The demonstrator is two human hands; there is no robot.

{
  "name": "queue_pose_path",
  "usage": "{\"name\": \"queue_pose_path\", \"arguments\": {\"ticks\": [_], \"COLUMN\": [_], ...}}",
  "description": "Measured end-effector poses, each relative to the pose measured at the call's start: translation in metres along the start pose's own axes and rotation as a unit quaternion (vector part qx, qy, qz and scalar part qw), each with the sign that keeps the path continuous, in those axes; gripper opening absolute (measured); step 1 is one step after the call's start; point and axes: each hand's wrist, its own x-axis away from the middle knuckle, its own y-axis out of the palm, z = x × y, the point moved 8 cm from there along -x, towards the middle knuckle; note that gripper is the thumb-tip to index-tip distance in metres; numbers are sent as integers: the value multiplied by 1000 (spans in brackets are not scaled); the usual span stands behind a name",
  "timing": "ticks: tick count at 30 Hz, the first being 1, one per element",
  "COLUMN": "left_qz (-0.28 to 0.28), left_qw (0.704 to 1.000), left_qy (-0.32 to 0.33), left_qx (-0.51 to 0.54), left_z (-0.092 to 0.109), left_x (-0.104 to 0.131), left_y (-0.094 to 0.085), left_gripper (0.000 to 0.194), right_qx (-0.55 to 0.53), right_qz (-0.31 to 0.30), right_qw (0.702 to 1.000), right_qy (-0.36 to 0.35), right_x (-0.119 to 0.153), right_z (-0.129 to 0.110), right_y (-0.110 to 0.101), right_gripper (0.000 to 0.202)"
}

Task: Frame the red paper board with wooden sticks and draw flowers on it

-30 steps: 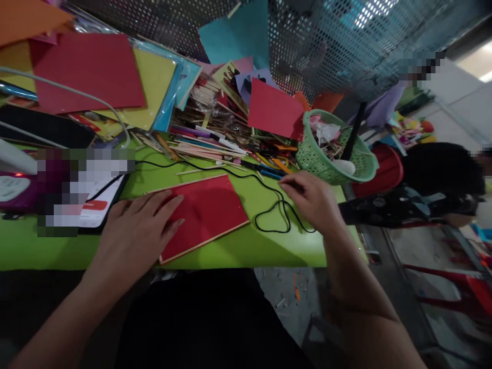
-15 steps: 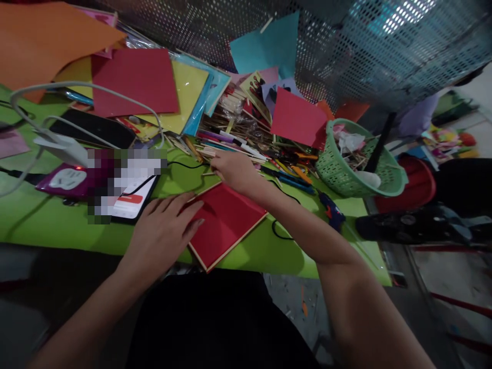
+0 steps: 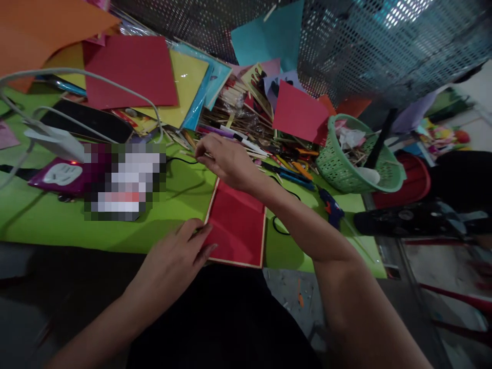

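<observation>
A red panel (image 3: 238, 225) edged with thin pale wooden strips lies at the front of the green-covered table (image 3: 172, 205). My left hand (image 3: 184, 248) grips its near left edge, thumb and fingers against the strip. Over the panel's far end is my right hand (image 3: 221, 159), its fingers curled together in a pinch. Whatever those fingertips hold, if anything, is hidden or too small to name. Pens and thin sticks (image 3: 249, 143) lie just beyond the right hand.
Left of the panel are a partly blurred phone (image 3: 130, 179) and a purple power socket (image 3: 69, 177) with a white cable. Coloured paper sheets (image 3: 130, 72) lie behind. A green basket (image 3: 342, 164) and a blue glue gun (image 3: 330, 207) are on the right.
The red panel has turned from a slant to nearly square with the table edge. My left hand has moved right and down along with it; my right hand has shifted slightly left.
</observation>
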Motion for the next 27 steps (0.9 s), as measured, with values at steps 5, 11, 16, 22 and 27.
{"name": "queue_pose_path", "arguments": {"ticks": [5,11,16,22,27], "left_qz": [-41,132,112,101,101], "left_qw": [998,981,990,991,984], "left_qy": [19,-102,-58,-51,-103], "left_qx": [37,97,69,67,102], "left_z": [1,-39,-37,-41,-55], "left_x": [-11,-49,-77,-85,-88], "left_y": [-5,-54,-43,-31,-26], "left_gripper": [28,34,17,16,17], "right_qx": [-157,-61,-26,-52,-10], "right_qz": [78,1,-34,-7,24], "right_qw": [984,998,998,998,998], "right_qy": [14,25,47,47,65], "right_x": [22,70,91,97,104], "right_z": [1,1,4,12,27], "right_y": [-50,-47,-30,-26,-26], "right_gripper": [10,10,15,14,12]}}
